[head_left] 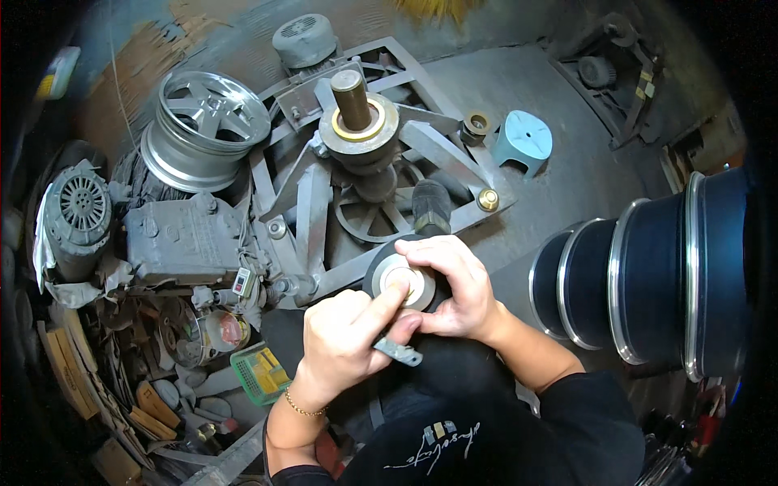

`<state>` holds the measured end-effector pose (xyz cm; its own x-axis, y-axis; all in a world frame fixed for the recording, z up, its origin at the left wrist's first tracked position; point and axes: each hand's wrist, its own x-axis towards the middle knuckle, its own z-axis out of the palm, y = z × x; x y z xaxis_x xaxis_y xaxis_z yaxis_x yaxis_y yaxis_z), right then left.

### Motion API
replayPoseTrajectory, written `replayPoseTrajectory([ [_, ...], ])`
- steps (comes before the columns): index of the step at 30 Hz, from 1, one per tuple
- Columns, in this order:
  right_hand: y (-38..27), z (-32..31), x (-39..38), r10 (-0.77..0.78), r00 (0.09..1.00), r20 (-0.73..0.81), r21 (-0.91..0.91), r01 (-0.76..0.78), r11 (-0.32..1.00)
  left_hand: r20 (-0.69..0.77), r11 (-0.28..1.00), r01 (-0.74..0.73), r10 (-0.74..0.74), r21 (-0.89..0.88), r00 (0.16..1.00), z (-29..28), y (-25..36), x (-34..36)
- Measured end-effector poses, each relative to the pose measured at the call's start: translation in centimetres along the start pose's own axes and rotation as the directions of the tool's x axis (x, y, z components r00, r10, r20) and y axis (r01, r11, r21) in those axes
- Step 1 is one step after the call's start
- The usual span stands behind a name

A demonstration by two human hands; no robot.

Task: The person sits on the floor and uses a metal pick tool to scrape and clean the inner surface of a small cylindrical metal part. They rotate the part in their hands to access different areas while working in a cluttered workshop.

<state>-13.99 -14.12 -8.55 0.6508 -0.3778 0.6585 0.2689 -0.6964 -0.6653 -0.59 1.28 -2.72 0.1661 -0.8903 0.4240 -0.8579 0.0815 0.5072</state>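
My right hand [458, 292] grips a round part [423, 287] with a pale, stepped ring face and a dark outer rim, held in front of my lap. Its thumb and fingers press on the part's right side. Curled closed, my left hand [340, 332] holds a flat grey metal strip [399, 351] with a rounded, holed end. The left index finger reaches onto the middle of the pale ring and covers part of it. Beyond my hands stands a steel frame [312, 215] with an upright shaft [350, 101] passing through a collar with a yellow ring [374, 130].
Left of the frame are a silver alloy wheel [215, 113], a motor [77, 211] and a dusty metal box [182, 243]. A green basket [259, 374] sits lower left. Dark wheel rims [656, 279] are lined up at right. A light blue stool [523, 139] stands beyond.
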Motion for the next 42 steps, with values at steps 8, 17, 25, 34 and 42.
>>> replayPoseTrajectory([
  [8, 0.2, 0.2, 0.2, -0.035, 0.999, 0.000, -0.020, 0.035, 0.999, 0.045, 0.994, -0.086, 0.083, 0.069, 0.996, -0.1, -0.8, 0.1],
  [17, -0.1, 0.0, 0.0, -0.015, 1.000, 0.006, -0.009, 0.015, 1.000, 0.070, 0.972, 0.049, -0.034, -0.228, 0.997, -0.7, -1.2, 0.5],
  [25, -0.2, 0.0, 0.1, -0.037, 0.999, 0.030, -0.025, 0.038, 0.999, 0.222, 0.885, 0.215, -0.131, -0.413, 0.966, -1.8, -1.3, 1.3],
  [34, 0.4, 0.0, 0.0, -0.092, 0.995, 0.030, 0.003, 0.092, 0.996, 0.061, 0.945, -0.005, 0.026, -0.327, 0.998, -0.5, -3.3, 1.3],
  [42, 0.0, 0.0, 0.5, -0.056, 0.998, 0.033, 0.002, 0.056, 0.998, 0.043, 0.948, -0.083, 0.101, -0.307, 0.994, 0.7, -4.2, 1.9],
])
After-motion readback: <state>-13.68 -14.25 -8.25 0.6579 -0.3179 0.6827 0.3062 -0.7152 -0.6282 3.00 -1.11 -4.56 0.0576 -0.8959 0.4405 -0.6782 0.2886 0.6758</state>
